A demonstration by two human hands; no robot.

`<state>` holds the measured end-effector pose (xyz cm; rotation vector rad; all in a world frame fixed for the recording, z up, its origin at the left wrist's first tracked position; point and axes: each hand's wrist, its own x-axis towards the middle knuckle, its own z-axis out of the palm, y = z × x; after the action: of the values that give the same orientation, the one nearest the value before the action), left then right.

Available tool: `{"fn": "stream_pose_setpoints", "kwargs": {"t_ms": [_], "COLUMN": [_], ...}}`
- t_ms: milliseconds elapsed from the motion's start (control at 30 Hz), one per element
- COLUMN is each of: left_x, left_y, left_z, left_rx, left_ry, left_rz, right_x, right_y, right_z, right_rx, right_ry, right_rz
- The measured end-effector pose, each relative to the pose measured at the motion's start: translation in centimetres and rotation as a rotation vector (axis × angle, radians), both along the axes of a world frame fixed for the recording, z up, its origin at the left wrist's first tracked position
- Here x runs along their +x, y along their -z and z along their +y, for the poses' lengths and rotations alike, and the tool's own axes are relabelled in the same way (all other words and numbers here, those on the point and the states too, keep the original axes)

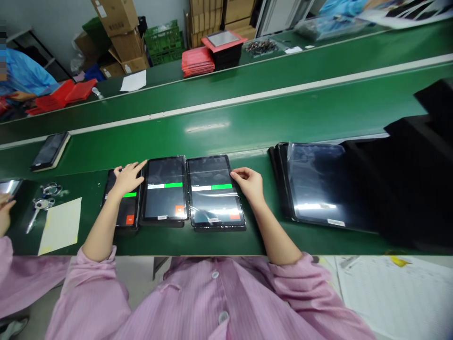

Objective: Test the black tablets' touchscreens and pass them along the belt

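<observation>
Three tablets lie side by side on the green bench, each with a lit screen showing a green bar and a red-orange square. My left hand rests over the left tablet, fingers spread, one fingertip reaching the upper corner of the middle tablet. That hand covers part of the left screen. At the right tablet, my right hand has its thumb and forefinger pinched together on the upper right edge. Farther right lies a stack of dark-screened tablets with film on the top one.
Black cases crowd the right end. A co-worker's hand is at the left edge, near a yellowish paper sheet and keys. Another tablet lies behind. Red sleeves sit across the belt.
</observation>
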<state>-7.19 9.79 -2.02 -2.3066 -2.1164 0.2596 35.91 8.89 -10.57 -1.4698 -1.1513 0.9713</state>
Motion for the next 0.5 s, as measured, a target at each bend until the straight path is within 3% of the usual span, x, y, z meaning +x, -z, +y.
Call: {"fn": "stream_pose_setpoints", "kwargs": {"t_ms": [267,500], "left_x": [-0.1,0.3], "left_y": [-1.0,-0.9], "left_z": [1.3,1.5], "left_rx": [-0.062,-0.029], "left_ry": [-0.059,-0.066], "left_rz": [-0.075,-0.067], "right_x": [-0.1,0.1], "right_y": [0.9,1.0], "right_z": [0.5,0.7], "right_rx": [0.041,0.057], "right_ry": [-0.030,-0.036], "right_rz": [0.014,0.006]}}
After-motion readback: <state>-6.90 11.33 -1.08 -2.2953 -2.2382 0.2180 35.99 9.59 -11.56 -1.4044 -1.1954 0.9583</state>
